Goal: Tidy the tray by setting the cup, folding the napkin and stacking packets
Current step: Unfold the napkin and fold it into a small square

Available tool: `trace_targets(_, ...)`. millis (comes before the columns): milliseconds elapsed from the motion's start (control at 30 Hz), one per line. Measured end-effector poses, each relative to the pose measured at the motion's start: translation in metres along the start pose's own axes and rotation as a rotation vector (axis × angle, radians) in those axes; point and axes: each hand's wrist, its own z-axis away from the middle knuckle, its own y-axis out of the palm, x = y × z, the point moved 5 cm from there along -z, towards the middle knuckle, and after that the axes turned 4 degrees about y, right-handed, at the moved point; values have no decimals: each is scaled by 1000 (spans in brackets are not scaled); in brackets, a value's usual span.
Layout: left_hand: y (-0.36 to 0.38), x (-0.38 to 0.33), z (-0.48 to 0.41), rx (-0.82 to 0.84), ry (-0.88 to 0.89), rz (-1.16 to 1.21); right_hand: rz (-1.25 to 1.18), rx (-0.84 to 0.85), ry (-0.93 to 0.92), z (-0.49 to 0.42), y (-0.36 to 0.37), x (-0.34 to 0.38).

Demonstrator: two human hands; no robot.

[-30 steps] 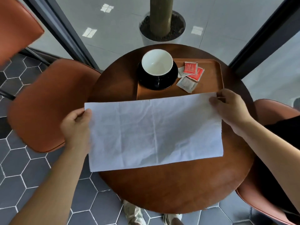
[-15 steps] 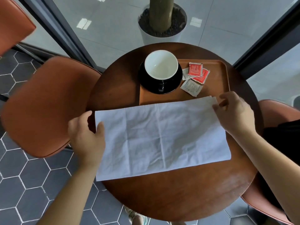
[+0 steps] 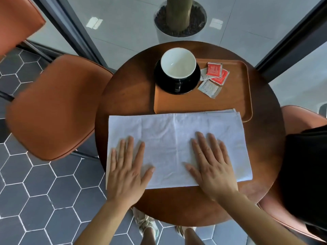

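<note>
The white napkin lies flat on the near half of the round table. Its far edge lies over the near rim of the tray. The left hand and right hand press on it with fingers spread, pinching nothing. To fold well, I think the 2 hands should smooth it flat, then match the corners. The cup sits at the tray's far left corner, with 4 packets bunched just beside it.
</note>
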Motion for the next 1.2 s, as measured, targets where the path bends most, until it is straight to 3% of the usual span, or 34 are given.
trace_targets(433, -4, -13, 35, -23, 19, 27, -38, -10, 6, 38, -5, -2)
trace_targets(567, -21, -1, 17, -134, -64, 128, -162, -272, 420, 25, -39, -61)
trace_targets(633, -32, 20, -2, -235, -209, 208, -180, -276, 588, 16, -46, -89)
trace_targets(700, -41, 40, -20, -293, -347, 280, -226, -233, 664, 6, -47, -105)
trace_targets(867, -48, 58, -45, -291, -514, 374, -640, -200, 770, -15, -48, -118)
trace_targets(1000, -44, 69, -48, -376, -658, 582, -868, -229, 858, -14, -47, -127)
trace_targets(1067, -43, 73, -48, -411, -686, 646, -915, -225, 856, -16, -48, -131)
trace_targets(1200, -43, 73, -46, -438, -711, 655, -689, -257, 617, -30, -61, -131)
